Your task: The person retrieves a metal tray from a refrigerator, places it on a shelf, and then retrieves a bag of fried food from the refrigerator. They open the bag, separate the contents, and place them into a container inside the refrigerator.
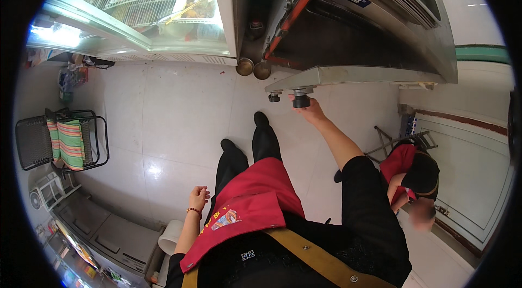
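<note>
My right hand (313,111) is at the edge of an open steel cabinet door (346,76), with its fingers around a black door latch knob (301,101). A second black latch knob (274,97) sits on the same door, left of my hand. Behind the door stands a stainless-steel steaming cabinet (399,14), with an orange seal (290,16) along its opening and a plate bearing writing. Its inside is dark, so I cannot tell what it holds. My left hand (199,197) hangs by my red apron (253,202), holding nothing, fingers loosely bent and slightly apart.
A lit glass-door refrigerator (183,43) stands at the upper left. Two metal bowls (245,67) lie on the floor beside it. A folding chair (32,141) is at the left, a white bucket (168,237) at the lower left. Another person (420,173) bends over at the right.
</note>
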Demonstrator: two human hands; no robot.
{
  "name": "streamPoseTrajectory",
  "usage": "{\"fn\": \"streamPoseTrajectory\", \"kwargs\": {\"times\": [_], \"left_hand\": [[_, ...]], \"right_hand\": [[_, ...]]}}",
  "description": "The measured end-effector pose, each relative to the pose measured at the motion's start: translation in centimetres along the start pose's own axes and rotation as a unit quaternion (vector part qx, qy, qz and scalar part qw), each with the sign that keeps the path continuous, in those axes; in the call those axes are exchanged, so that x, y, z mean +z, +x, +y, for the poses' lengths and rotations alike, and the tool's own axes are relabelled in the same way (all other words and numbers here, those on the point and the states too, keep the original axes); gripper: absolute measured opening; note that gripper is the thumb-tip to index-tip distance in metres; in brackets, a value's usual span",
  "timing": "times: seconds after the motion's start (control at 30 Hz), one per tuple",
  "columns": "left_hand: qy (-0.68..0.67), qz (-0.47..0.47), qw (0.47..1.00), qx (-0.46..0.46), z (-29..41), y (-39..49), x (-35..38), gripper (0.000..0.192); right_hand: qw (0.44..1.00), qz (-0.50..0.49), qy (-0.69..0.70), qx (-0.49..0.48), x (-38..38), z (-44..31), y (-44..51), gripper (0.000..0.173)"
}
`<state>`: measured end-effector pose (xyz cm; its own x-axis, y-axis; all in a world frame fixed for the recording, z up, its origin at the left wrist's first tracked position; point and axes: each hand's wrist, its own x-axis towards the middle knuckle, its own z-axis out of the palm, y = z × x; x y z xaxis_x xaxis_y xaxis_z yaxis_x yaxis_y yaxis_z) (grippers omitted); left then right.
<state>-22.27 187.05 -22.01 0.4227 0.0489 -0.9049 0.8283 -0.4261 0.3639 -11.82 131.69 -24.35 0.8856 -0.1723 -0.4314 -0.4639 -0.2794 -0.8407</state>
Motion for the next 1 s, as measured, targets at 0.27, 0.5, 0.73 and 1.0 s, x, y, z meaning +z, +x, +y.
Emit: {"fn": "streamPoseTrajectory", "kwargs": {"times": [0.27, 0.5, 0.73, 1.0], "left_hand": [[0.002, -0.001, 1.0, 0.014, -0.3, 0.4, -0.6, 0.021], [-0.03, 0.004, 0.999, 0.041, -1.7, 0.8, -0.3, 0.02], [-0.062, 0.062, 0.995, 0.047, -3.3, 0.4, -0.9, 0.021], [-0.108, 0.109, 0.988, -0.001, -3.9, -2.2, 0.1, 0.019]], "right_hand": [[1.0, 0.004, 0.028, -0.002, 0.1, 1.0, -2.2, 0.019], [0.994, 0.007, 0.11, 0.019, 0.1, 0.5, -0.6, 0.041], [0.996, 0.059, -0.009, -0.072, 0.0, -1.6, 6.2, 0.02], [0.992, 0.127, 0.006, -0.023, -1.6, -4.3, 14.2, 0.037]]}}
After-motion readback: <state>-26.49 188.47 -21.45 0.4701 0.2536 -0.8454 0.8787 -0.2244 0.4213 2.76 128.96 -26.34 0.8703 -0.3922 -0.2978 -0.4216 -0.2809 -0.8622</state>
